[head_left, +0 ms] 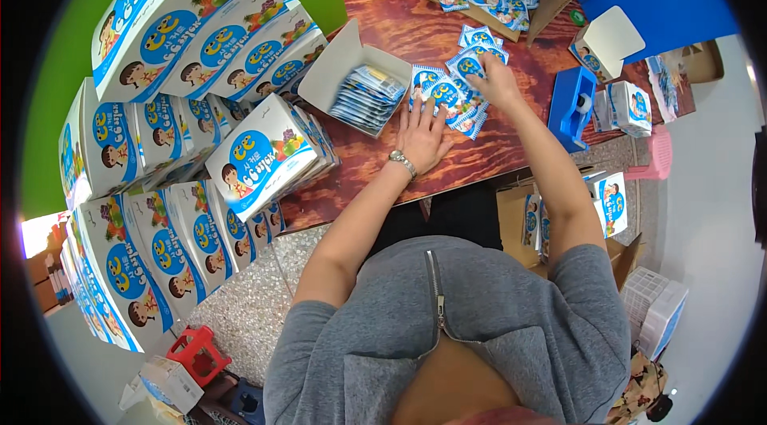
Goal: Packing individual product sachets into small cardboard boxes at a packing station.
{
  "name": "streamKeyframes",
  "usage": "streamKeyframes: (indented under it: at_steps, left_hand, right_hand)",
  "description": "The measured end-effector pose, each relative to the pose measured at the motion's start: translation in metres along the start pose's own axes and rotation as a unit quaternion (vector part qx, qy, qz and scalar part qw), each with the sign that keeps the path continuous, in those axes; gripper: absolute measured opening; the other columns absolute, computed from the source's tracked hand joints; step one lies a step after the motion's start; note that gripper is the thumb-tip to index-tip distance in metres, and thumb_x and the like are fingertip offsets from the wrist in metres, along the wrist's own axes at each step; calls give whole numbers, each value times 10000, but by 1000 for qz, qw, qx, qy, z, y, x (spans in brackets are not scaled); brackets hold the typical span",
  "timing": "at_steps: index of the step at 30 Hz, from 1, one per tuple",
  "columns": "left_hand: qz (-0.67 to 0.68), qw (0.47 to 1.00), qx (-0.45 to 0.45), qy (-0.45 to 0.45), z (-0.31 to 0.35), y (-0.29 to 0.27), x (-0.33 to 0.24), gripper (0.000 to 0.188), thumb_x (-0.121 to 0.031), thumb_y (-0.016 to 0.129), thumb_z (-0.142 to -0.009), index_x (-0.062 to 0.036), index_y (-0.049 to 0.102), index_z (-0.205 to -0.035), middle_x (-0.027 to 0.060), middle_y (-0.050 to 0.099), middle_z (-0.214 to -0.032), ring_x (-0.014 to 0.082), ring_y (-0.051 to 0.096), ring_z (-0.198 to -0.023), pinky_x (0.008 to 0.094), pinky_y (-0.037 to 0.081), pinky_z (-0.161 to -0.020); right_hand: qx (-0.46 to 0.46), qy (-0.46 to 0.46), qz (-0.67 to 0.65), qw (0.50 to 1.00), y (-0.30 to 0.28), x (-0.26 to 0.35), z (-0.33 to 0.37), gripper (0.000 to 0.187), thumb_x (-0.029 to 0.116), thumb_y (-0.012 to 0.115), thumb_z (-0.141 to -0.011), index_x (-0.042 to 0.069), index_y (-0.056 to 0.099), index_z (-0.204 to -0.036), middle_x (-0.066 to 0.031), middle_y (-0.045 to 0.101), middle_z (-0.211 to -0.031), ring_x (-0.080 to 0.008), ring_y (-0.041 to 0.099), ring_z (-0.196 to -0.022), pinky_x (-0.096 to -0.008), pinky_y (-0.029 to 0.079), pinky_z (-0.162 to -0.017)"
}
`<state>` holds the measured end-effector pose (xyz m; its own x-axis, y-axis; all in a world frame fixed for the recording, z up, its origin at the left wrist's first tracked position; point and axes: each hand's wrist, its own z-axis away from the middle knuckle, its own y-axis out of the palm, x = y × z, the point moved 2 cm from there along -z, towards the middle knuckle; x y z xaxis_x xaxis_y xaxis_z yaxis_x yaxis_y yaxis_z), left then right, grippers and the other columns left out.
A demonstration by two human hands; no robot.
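Blue-and-white sachets (445,93) lie in a loose heap on the red wood-patterned table. My left hand (422,140) rests flat at the heap's near left side, fingers spread, its fingertips touching the sachets. Over the heap's right part, my right hand (497,83) has its fingers bent and drawn together on a sachet (468,65); the fingertips are partly hidden. Just left of the heap stands an open white carton (327,80), with a row of sachets (369,97) packed upright inside.
Printed cartons (172,37) are stacked high on the left, one carton (264,155) leaning toward the table. A brown box (551,17) full of sachets lies at the back. On the right are a blue tape dispenser (572,109), another open carton (611,41) and a pink stool (653,153).
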<state>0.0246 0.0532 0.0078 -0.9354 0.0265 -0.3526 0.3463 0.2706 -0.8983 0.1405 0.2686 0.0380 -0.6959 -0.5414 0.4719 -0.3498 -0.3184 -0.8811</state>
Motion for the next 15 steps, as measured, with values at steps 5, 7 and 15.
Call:
streamKeyframes:
  at_steps: [5,7,15]
  left_hand:
    - [90,996,-7,9,13,15,-16,654,-322,693,-866,-36,470,-1410,235,433,-1432,460,396,-1327,621,366,-1038]
    - [203,976,-23,-76,24,19,-5,581,-295,680,-880,-35,504,-1369,225,452,-1402,429,424,-1315,578,378,-1060]
    - [40,999,9,0,12,5,3,638,-331,656,-903,-10,461,-1419,232,431,-1462,413,391,-1367,553,321,-1123]
  right_hand:
    - [89,-21,14,996,27,11,45,759,358,848,-721,37,535,-1333,-256,664,-1113,-403,646,-1069,-466,532,-894]
    - [59,-35,159,985,19,56,60,692,352,839,-740,61,553,-1299,-236,671,-1133,-392,648,-1085,-473,532,-892]
    - [16,49,-84,995,-32,-8,-8,653,333,828,-748,93,560,-1293,-189,678,-1153,-406,638,-1092,-479,527,-899]
